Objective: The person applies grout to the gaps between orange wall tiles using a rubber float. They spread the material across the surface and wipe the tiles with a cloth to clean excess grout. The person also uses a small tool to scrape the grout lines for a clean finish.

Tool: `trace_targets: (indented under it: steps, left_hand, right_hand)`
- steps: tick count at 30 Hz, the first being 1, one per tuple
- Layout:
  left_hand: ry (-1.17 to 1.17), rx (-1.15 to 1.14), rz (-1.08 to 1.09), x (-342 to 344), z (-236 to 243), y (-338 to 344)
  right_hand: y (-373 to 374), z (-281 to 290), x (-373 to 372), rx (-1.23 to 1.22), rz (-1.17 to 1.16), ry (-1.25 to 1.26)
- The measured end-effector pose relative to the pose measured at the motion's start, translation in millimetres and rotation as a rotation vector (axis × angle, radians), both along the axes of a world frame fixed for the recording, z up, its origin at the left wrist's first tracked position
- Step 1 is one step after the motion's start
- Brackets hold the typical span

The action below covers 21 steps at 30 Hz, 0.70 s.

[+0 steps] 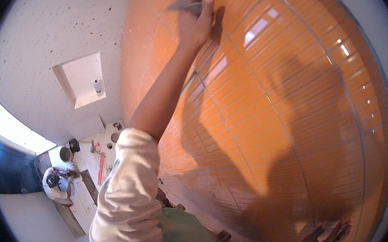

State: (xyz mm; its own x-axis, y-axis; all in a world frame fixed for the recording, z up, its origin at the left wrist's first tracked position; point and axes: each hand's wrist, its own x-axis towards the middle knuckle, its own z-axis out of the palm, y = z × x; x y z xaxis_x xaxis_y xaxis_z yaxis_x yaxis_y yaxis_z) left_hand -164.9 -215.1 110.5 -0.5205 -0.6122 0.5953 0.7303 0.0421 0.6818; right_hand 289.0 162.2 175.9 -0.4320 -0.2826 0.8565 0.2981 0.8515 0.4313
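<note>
So the left hand [196, 25] is reaching way up the orange tiled wall [286, 112], arm fully stretched, and it's pressing a dark grey pad [188, 2], some kind of sponge or rag, flat against the tiles near the top of the frame. The fingers are curling over the right end of it, closed around that end, with the thumb tucked under as far as I can make out. The rest of the pad is sticking out to the left of the knuckles, so its long axis is running roughly sideways across the wall, tilting down a bit toward the left tip.

My guess on handling: it's looking soft and light, floppy where it isn't being backed by the hand, so gripping it near the middle with the palm behind it would be keeping more of it flat on the tile. The tiles are shining, so they're probably slick, and a loose hold could be letting it slide out.

The right hand [326, 236] is sitting down at the bottom edge, fingers spread wide and resting against the wall, holding nothing.

Way off to the left, another person [57, 183] in a white top is crouching on the floor [78, 204] by a bucket [65, 154] and a red level [100, 169].
</note>
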Motion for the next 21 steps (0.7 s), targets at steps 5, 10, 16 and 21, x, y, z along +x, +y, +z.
trace_targets:
  steps: [5, 10, 16, 21]
  left_hand:
    - [-0.174, -0.011, 0.187, -60, -28, 17]
    - [-0.747, 0.325, -0.106, -109, -211, -47]
    - [-0.404, 0.374, -0.162, -140, -147, -56]
    - [-0.088, 0.164, -0.045, -133, -33, -54]
  right_hand:
    - [52, -21, -20, 0.214, -0.100, 0.043]
    - [58, -30, -28, 0.306, -0.223, 0.057]
    - [-7, -18, -58, 0.366, -0.191, 0.063]
    - [1, -31, -49, 0.339, -0.195, 0.105]
